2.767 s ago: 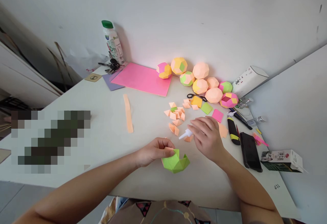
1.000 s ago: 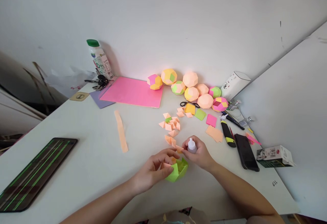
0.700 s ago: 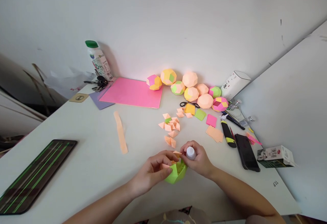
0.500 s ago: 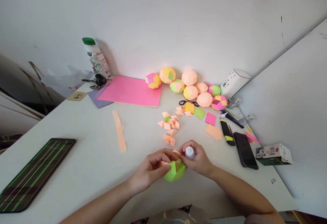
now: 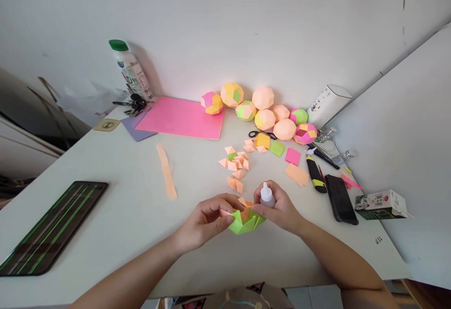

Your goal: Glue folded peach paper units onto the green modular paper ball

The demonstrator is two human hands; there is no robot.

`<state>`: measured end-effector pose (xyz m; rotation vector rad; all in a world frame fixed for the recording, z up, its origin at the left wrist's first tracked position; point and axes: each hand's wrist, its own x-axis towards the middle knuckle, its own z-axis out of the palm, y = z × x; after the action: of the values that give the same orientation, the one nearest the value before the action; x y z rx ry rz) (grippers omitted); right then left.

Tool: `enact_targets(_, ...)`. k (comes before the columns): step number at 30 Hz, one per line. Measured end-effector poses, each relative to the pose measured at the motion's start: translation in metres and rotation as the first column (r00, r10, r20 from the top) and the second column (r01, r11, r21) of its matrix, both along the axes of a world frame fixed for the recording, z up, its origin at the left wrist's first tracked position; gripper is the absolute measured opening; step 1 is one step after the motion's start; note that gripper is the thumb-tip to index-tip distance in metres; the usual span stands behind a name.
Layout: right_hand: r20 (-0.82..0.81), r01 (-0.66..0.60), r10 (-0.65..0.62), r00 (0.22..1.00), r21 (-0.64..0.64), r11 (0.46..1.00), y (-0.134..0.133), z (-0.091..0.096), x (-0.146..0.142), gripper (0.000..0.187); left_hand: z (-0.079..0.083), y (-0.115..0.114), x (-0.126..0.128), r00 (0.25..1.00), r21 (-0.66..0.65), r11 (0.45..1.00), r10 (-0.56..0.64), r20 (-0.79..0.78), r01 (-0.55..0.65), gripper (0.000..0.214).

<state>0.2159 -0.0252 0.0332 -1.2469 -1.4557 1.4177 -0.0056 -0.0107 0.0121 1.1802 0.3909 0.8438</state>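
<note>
Near the front of the table, my left hand pinches the left edge of a bowl-shaped folded paper model, green outside with peach pieces inside. My right hand is wrapped round a small white glue bottle, its nozzle pointing up. The fingers of that hand also touch the model's right rim. Just beyond both hands lie several small folded peach paper pieces, with a green one among them.
Several finished paper balls stand against the wall. Sticky-note stacks, scissors, a cutter knife, a phone and a milk carton lie right. A peach strip, pink sheet and tablet lie left.
The model has tipped so its hollow inside shows more. My right hand has turned the glue bottle, nozzle now upward. The view has shifted slightly.
</note>
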Motion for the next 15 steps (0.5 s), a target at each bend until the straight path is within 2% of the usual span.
enact_targets(4, -0.075, -0.023, 0.020, 0.997, -0.047, 0.999, 0.003, 0.004, 0.010, 0.036, 0.001, 0.002, -0.001, 0.999, 0.205, 0.978, 0.040, -0.011, -0.037, 0.013)
enact_targets(8, -0.152, -0.021, 0.002, 0.988, -0.123, 0.992, 0.008, 0.008, 0.018, 0.032, 0.002, 0.003, -0.002, 0.998, 0.362, 0.931, 0.057, -0.024, -0.045, 0.015)
enact_targets(12, -0.269, -0.126, 0.064, 0.961, -0.223, 0.967, 0.009, 0.021, 0.029, 0.040, 0.003, 0.001, -0.002, 0.996, 0.403, 0.913, 0.079, -0.035, -0.058, 0.015)
enact_targets(15, -0.229, -0.186, 0.142, 0.963, -0.183, 0.965, 0.004, 0.038, 0.036, 0.040, 0.002, 0.000, -0.001, 0.995, 0.402, 0.914, 0.086, -0.042, -0.062, 0.013)
